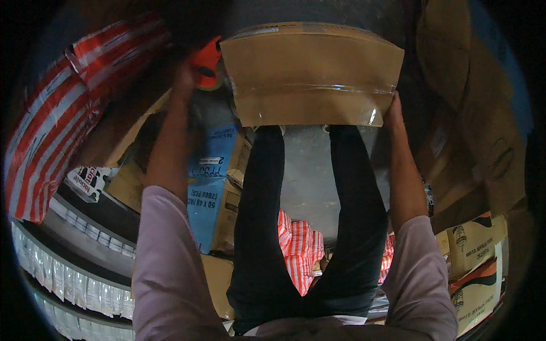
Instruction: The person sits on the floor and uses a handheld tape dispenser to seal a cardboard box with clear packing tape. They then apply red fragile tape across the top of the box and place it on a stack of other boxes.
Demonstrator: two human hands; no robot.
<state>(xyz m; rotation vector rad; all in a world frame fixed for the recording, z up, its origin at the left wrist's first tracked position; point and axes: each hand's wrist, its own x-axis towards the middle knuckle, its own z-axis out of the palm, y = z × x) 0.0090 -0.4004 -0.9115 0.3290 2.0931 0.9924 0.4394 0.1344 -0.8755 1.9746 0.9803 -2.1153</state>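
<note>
A brown cardboard box (313,64) is in front of my legs, with clear tape along its near side. My right hand (395,111) grips the box at its near right corner; part of the fingers is hidden behind the cardboard. To the left of the box, my left hand (184,79) is closed around a red-orange tape dispenser (206,64). The dispenser is close to the box's left edge; whether they touch is hard to tell. This hand is dark and blurred.
Red-and-white striped packs (55,115) are at the left, above shelves (85,273) of clear-wrapped goods. Blue-and-brown cartons (209,213) stand beside my left leg. Striped bags (298,251) lie between my legs on the grey floor (309,179). Large cartons (473,128) rise at the right.
</note>
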